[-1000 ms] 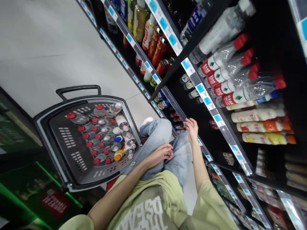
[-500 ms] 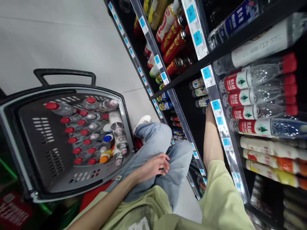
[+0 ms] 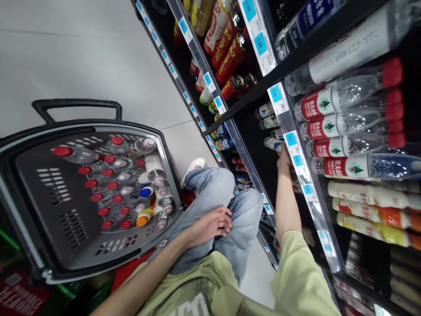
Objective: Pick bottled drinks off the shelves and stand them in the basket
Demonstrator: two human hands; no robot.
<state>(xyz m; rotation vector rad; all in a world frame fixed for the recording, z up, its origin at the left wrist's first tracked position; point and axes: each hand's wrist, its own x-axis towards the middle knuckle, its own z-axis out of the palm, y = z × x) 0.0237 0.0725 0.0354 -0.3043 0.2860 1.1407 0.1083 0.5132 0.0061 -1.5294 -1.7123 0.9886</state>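
My left hand [image 3: 213,226] rests on my jeans at the knees, its fingers loosely curled and slightly apart, with nothing in it. My right hand [image 3: 283,157] reaches into the dark shelf on the right, closed round the lower end of a small bottle with a white patterned label [image 3: 272,144]. A shelf edge with price tags partly covers its fingers. Similar bottles [image 3: 269,122] lie just beyond it in the view. On the left stands a grey basket [image 3: 26,175] holding several clear bottles with red caps [image 3: 85,170].
Black shelves with a price-tag rail [image 3: 312,197] run diagonally across the right. Red-labelled water bottles [image 3: 329,127] and white, orange and yellow bottles [image 3: 371,224] fill the right side. Red cans [image 3: 232,85] are at the upper middle. Grey floor [image 3: 82,52] shows at upper left.
My right hand has come partly out from behind the shelf edge, with a small bottle now seen tilted in it. The view has shifted slightly. My left hand stays on my knees.
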